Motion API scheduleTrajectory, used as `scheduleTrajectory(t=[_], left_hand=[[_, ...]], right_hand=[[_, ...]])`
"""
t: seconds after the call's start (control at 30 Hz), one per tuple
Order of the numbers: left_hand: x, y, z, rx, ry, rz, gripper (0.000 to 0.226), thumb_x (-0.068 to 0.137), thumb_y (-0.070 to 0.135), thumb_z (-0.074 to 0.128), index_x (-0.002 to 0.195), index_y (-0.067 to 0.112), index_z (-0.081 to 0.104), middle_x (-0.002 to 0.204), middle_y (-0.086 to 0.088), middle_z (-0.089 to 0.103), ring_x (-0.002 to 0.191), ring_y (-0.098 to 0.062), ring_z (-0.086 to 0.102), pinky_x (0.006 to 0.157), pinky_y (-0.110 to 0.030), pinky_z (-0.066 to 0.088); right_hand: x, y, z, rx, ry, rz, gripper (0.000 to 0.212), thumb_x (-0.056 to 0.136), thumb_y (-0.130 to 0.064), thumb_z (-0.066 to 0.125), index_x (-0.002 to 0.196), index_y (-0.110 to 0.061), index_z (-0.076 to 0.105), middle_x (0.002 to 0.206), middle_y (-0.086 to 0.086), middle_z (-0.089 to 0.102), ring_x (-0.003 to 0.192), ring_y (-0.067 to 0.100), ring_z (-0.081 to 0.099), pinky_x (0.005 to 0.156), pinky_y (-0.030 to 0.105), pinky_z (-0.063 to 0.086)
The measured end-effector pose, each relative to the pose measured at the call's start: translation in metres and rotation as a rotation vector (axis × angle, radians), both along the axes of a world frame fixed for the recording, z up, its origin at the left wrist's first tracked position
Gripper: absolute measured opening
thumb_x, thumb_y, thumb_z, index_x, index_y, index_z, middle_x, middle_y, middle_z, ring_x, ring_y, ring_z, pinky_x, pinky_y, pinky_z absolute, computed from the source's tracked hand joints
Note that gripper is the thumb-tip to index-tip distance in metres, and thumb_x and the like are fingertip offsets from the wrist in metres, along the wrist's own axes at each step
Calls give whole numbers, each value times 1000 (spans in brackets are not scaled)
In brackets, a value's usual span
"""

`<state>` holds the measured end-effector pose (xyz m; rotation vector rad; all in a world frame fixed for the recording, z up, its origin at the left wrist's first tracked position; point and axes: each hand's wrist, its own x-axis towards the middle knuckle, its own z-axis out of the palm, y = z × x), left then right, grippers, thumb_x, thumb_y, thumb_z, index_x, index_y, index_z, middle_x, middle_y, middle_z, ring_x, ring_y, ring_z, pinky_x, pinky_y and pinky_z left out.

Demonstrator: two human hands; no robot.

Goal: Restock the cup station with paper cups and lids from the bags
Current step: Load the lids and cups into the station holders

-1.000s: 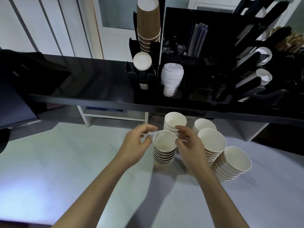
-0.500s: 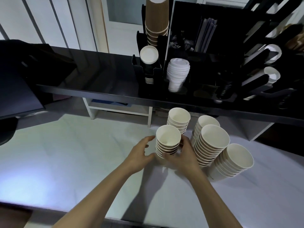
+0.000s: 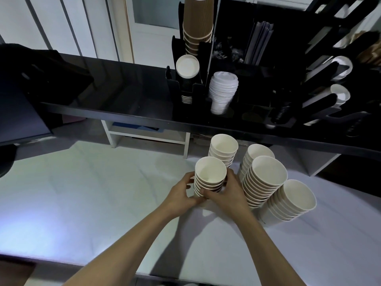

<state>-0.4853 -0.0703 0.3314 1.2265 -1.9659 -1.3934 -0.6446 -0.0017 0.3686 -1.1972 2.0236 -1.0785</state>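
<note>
While both hands wrap the near stack of white paper cups [image 3: 209,178], the left hand [image 3: 181,195] and right hand [image 3: 228,193] make one tight grip, fingers curled round its sides. That stack stands on the pale bench [image 3: 92,193], below the black cup station [image 3: 237,96]. Lifting it up there looks next, kept straight. Its bottom is hidden, and no bags show.

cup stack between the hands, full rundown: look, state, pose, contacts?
The held cup stack is a short nest of white paper cups, mouths up, with rolled rims showing as bands down its side. The top cup is empty. It stands roughly upright on the pale counter, nearest of five stacks. The left hand and right hand grip its lower part from both sides, hiding the base.
</note>
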Motion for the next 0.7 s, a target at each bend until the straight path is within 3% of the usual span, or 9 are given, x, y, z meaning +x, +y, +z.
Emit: scheduleTrajectory(t=[0.17,0.37,0.5,0.6,0.7], left_hand=[[-6,-2,-7,19,34,27,67,79,27,87,130,38,47,115,25,58,105,16,53,83,-6,41],[-5,-3,-9,15,40,14,68,77,32,88,131,40,47,113,30,58,101,28,49,81,-7,42],[-4,-4,-10,13,42,15,72,77,36,89,137,37,49,117,24,62,103,24,50,80,-9,44],[-3,-4,-10,13,41,12,72,76,35,90,136,38,50,117,22,63,104,23,51,82,-12,45],[-2,-5,-9,14,53,13,67,78,28,89,134,34,53,115,22,65,103,22,51,84,-14,44]], right_hand=[[-3,0,-5,-40,-6,1,83,61,-24,94,133,-26,53,116,-21,53,117,12,59,95,28,48],[-4,0,-5,-69,-41,3,83,58,-41,90,130,-33,50,121,-22,59,115,5,61,95,28,51],[-4,-2,-1,-90,-99,10,77,66,-25,94,127,-36,49,121,-26,59,113,-7,59,89,16,48],[-6,-3,7,-101,-141,7,81,65,-29,97,130,-32,49,123,-24,62,111,-10,61,89,17,51],[-8,-4,18,-133,-171,29,80,67,-23,96,131,-28,48,119,-26,63,106,-17,59,81,8,50]])
